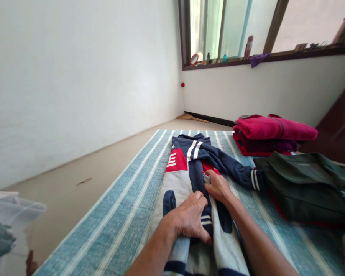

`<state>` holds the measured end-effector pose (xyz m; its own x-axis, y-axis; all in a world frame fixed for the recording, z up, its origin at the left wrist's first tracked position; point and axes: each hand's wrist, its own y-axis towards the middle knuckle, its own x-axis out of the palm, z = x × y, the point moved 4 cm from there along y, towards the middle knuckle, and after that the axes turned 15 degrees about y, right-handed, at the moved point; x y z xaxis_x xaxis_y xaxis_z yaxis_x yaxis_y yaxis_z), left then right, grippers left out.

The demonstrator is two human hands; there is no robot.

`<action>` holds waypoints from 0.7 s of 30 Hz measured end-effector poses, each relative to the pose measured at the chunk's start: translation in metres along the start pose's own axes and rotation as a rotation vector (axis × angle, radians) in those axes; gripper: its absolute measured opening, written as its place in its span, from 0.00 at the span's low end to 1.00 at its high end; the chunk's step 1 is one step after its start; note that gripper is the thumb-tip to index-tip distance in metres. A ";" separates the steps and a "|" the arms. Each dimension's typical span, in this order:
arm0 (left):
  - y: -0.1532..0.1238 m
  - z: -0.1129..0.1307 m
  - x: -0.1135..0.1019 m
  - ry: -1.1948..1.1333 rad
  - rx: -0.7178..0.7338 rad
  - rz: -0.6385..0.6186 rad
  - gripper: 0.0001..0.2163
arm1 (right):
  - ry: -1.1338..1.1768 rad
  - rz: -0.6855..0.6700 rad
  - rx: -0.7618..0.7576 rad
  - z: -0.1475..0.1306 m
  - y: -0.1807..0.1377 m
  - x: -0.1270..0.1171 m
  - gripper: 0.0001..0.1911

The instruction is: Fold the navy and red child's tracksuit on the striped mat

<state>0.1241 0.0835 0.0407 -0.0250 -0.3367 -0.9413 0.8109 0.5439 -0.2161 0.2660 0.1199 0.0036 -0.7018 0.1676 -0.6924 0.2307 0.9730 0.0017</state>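
A navy, red and grey jacket (186, 168) lies spread on a blue striped mat (126, 207), one navy sleeve folded across its front. My left hand (189, 220) rests palm down on the jacket near the sleeve's striped cuff, fingers curled against the cloth. My right hand (217, 188) lies just beyond it at the jacket's middle, fingers pinched on the fabric edge. The other sleeve (235, 168) stretches out to the right.
A stack of folded red and maroon clothes (271, 134) sits at the mat's far right. A dark green garment (307, 188) lies nearer on the right. A white translucent bin (5, 226) stands at the left. Bare floor (97, 168) and a white wall run along the left.
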 end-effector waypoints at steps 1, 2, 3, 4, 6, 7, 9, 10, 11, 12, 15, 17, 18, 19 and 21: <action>-0.001 0.002 0.002 0.017 0.010 0.013 0.26 | -0.003 0.000 0.000 0.000 0.000 0.000 0.16; -0.001 0.002 0.004 0.027 0.013 0.030 0.23 | -0.007 0.000 -0.002 0.000 0.000 0.000 0.16; -0.001 0.002 0.006 0.025 0.015 0.050 0.20 | -0.009 0.001 -0.005 0.000 -0.001 0.000 0.15; -0.001 0.001 0.007 0.008 0.013 0.073 0.16 | -0.011 0.002 -0.009 0.000 -0.001 0.000 0.15; -0.001 -0.004 0.006 -0.072 0.001 0.130 0.12 | -0.015 0.003 -0.015 0.000 -0.001 0.000 0.15; -0.001 -0.009 0.005 -0.135 -0.010 0.158 0.11 | -0.017 0.003 -0.017 0.000 -0.001 0.000 0.15; -0.003 -0.021 0.000 -0.318 -0.035 0.211 0.10 | -0.023 0.004 -0.015 0.001 -0.001 0.000 0.14; -0.005 -0.029 -0.001 -0.450 -0.045 0.231 0.10 | -0.023 0.005 -0.012 0.001 -0.001 0.000 0.15; -0.007 -0.036 -0.002 -0.612 -0.054 0.247 0.11 | -0.025 0.004 -0.007 0.000 -0.001 0.000 0.16; -0.008 -0.043 -0.002 -0.792 -0.065 0.255 0.12 | -0.040 0.001 -0.006 -0.001 -0.002 -0.001 0.16; -0.012 -0.056 0.004 -1.223 -0.103 0.249 0.16 | -0.145 -0.023 -0.028 -0.011 -0.006 -0.001 0.18; -0.013 -0.058 0.007 -1.311 -0.091 0.237 0.17 | -0.217 -0.038 -0.055 -0.020 -0.012 -0.001 0.17; -0.013 -0.058 0.007 -1.326 -0.078 0.237 0.17 | -0.237 -0.044 -0.069 -0.024 -0.016 -0.001 0.17; -0.013 -0.059 0.008 -1.347 -0.067 0.241 0.17 | -0.250 -0.050 -0.081 -0.029 -0.022 -0.001 0.16; -0.014 -0.061 0.009 -1.428 -0.065 0.271 0.16 | -0.279 -0.065 -0.113 -0.036 -0.034 0.001 0.15</action>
<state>0.0767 0.1203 0.0198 0.7440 -0.6618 0.0923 0.6680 0.7336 -0.1248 0.2334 0.0925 0.0289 -0.4970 0.0695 -0.8649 0.1043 0.9943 0.0200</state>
